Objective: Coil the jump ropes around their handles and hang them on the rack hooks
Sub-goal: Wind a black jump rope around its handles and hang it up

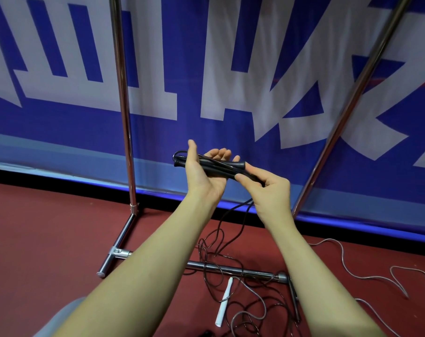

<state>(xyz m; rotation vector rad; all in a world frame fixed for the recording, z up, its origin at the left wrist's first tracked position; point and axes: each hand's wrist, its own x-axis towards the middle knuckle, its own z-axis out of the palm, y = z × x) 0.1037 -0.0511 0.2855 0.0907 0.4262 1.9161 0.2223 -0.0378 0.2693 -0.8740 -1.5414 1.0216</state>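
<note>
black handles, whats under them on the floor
Below the black handles, their dark rope trails down into a loose tangle on the red floor, crossing the rack's base bar. White handles of a grey rope lie there too. The forearms cover part of the tangle.

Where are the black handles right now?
In the head view, centre frame, the black handles lie across the left hand, pinched at one end by the right hand, between the rack's two uprights.

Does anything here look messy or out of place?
Yes: thin dark rope cord trails from the black handles into a loose tangle across the chrome rack base bar, and white-handled ropes lie scattered on the red floor.
</note>
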